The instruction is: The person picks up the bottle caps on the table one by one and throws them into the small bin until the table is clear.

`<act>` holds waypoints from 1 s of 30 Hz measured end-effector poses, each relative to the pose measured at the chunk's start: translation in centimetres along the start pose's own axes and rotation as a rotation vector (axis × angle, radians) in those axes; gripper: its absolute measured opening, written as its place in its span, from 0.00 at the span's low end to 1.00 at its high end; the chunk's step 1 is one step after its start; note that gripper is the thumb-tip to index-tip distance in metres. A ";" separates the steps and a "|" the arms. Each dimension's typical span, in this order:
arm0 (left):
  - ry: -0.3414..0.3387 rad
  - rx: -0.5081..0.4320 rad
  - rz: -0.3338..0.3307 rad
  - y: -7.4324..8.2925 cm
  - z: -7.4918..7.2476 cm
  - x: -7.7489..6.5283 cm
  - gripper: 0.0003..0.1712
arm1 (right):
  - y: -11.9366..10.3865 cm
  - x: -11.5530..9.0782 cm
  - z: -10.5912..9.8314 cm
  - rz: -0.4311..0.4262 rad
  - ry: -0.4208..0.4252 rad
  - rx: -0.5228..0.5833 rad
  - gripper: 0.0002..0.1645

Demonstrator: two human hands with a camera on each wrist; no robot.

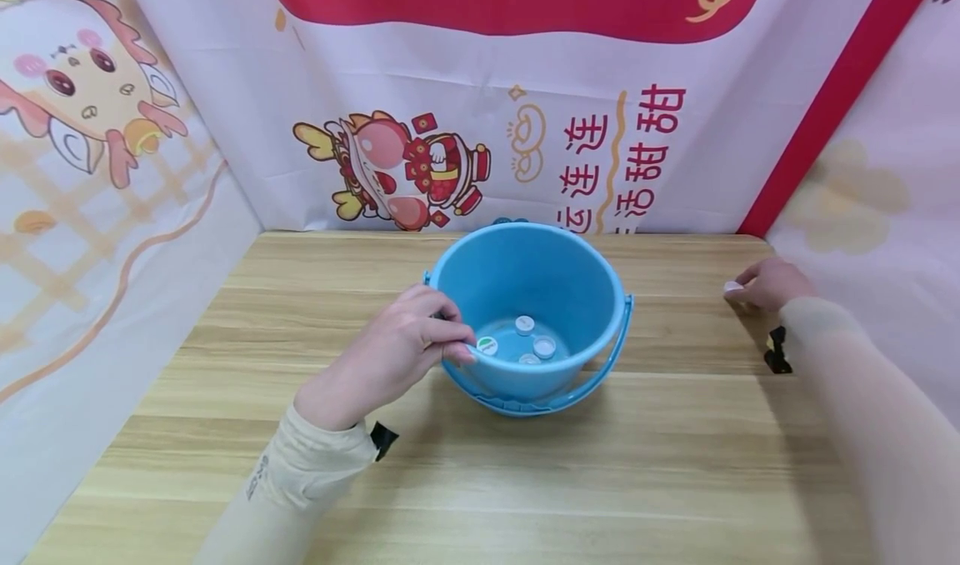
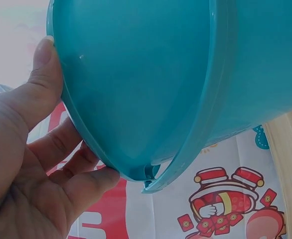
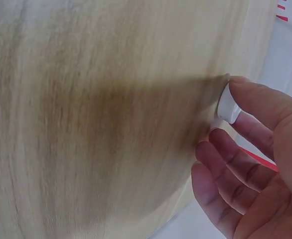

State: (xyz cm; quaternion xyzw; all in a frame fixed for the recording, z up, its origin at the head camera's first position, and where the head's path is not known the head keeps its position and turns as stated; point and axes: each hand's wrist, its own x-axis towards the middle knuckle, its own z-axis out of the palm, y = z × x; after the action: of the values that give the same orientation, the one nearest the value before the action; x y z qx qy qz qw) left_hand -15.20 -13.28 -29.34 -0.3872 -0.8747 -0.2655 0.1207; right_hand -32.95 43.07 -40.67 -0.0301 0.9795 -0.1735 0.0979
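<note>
A light blue plastic bucket (image 1: 528,265) stands upright on the wooden table, its handle lowered toward the front. Several round caps lie on its bottom, among them a white cap (image 1: 543,347) and a cap with a green mark (image 1: 487,346). My left hand (image 1: 401,344) holds the front left of the bucket's rim between thumb and fingers; the left wrist view shows the rim (image 2: 76,117) in that grip. Far to the right, my right hand (image 1: 776,285) pinches a white bottle cap (image 3: 228,105) between thumb and index finger, close to the tabletop. The other fingers hang loosely curled.
The wooden table (image 1: 600,482) ends at a printed cloth backdrop (image 1: 450,73) behind the bucket. Cloth walls also stand close on the left and right, the right one (image 1: 885,182) near my right hand.
</note>
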 end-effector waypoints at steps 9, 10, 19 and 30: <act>-0.001 0.004 -0.003 0.1 -0.1 -0.1 0.15 | -2.2 -0.7 -0.9 -0.054 0.068 0.028 0.34; -0.003 0.005 -0.004 0.1 -0.1 -0.1 0.15 | -2.8 -0.9 -1.2 -0.069 0.080 0.029 0.34; -0.019 0.002 -0.011 0.1 -0.2 0.0 0.14 | -9.5 -3.4 -4.9 -0.139 0.166 0.085 0.39; -0.035 0.002 -0.029 0.0 -0.2 0.0 0.13 | -19.5 -8.7 -9.5 -0.211 0.209 0.104 0.44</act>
State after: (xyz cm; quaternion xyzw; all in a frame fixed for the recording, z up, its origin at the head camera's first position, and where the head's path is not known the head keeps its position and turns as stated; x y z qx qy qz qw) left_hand -15.21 -13.38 -29.14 -0.3788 -0.8824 -0.2598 0.1019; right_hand -25.88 28.82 -23.59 -0.1093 0.9654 -0.2356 -0.0219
